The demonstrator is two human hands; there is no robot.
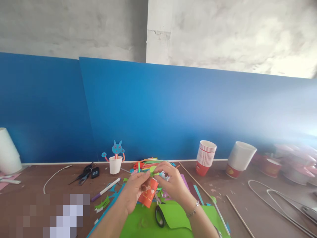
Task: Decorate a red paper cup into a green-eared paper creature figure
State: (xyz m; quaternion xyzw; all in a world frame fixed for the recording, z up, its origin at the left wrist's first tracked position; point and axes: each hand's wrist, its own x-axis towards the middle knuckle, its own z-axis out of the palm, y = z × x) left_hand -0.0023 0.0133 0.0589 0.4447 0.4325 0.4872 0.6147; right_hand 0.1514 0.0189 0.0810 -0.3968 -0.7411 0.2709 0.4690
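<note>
My left hand and my right hand meet above the mat of paper sheets, fingers closed. Between their fingertips is a small round light-green paper piece. Just below, a tilted orange paper cup with a pale print sits against my left fingers; exactly how it is supported is partly hidden. A green straw sticks up behind my left hand. Scissors with black handles lie under my hands on green paper.
A white cup with a blue paper figure stands at the back left. Stacked paper cups and another stack are at the back right. A marker, a wooden stick, cables and paper scraps lie around.
</note>
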